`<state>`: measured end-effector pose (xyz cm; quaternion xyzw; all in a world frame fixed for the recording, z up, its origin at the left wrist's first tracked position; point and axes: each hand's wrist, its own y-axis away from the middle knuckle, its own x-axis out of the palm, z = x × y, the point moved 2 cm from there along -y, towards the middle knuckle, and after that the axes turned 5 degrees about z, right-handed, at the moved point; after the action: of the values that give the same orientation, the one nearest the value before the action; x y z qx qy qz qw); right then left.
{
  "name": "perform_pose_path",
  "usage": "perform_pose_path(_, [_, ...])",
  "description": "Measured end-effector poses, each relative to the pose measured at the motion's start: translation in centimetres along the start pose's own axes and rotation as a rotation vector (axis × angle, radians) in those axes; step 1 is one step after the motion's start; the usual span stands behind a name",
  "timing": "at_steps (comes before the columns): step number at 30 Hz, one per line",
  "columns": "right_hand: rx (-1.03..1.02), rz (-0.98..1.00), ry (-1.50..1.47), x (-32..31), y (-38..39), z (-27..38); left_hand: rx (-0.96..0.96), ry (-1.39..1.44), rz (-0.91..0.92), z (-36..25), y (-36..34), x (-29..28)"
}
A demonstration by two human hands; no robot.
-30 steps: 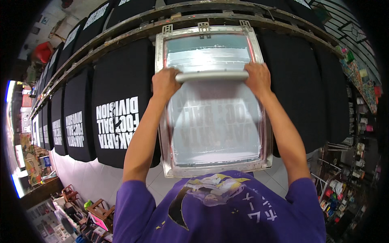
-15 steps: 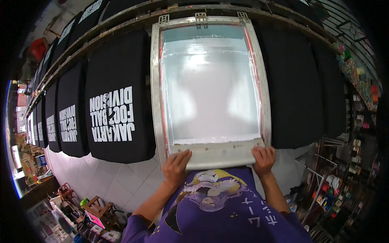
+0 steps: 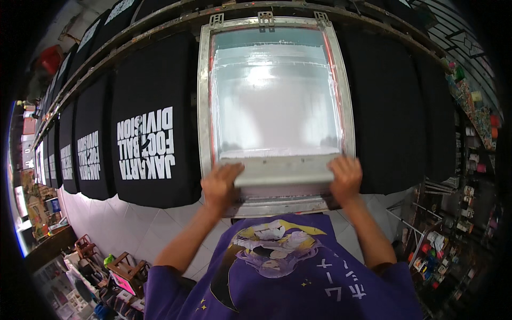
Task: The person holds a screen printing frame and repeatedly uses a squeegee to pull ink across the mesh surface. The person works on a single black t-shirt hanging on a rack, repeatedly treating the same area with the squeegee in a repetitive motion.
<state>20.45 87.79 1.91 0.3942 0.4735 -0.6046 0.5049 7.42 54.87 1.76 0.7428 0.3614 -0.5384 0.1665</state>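
Note:
A screen-printing frame [image 3: 349, 106] lies in front of me, its metal border around a pale mesh [image 3: 277, 104] smeared with white ink. Across the mesh's near part spans a wide metal squeegee [image 3: 282, 173], with a line of white ink along its far edge. My left hand [image 3: 220, 184] is closed on the squeegee's left end. At its right end, my right hand [image 3: 345, 178] grips it too, fingers bent over the top. What lies under the screen is hidden.
Black shirts on boards stand in a row: a printed one [image 3: 146, 133] at left, a plain one [image 3: 381, 112] at right. A wooden rail [image 3: 144, 42] runs behind. Small stools [image 3: 128, 266] stand lower left; cluttered shelves [image 3: 466, 197] line the right.
Both hands have pushed the squeegee away from me, up the mesh from the frame's near edge. The near bar of the frame now shows behind it.

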Motion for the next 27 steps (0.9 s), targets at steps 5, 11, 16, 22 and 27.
perform_pose_path(5, [-0.013,0.131,-0.073,-3.7,3.1,2.3,-0.006,0.056,0.113,-3.0,2.9,-3.9])
perform_pose_path(11, [-0.028,-0.123,0.087,1.6,9.5,3.3,-0.011,-0.03,-0.151,-3.8,8.2,2.1])
perform_pose_path(16, [-0.027,0.03,-0.041,-1.3,-1.5,-0.3,-0.07,-0.021,0.018,-1.6,-1.4,-0.6])
perform_pose_path(22, [-0.026,0.166,-0.075,-5.1,3.6,3.5,-0.04,0.031,0.143,-3.3,4.6,-3.6])
perform_pose_path(27, [0.0,-0.072,0.022,1.3,8.7,3.3,0.023,-0.045,-0.158,-3.7,7.7,1.5])
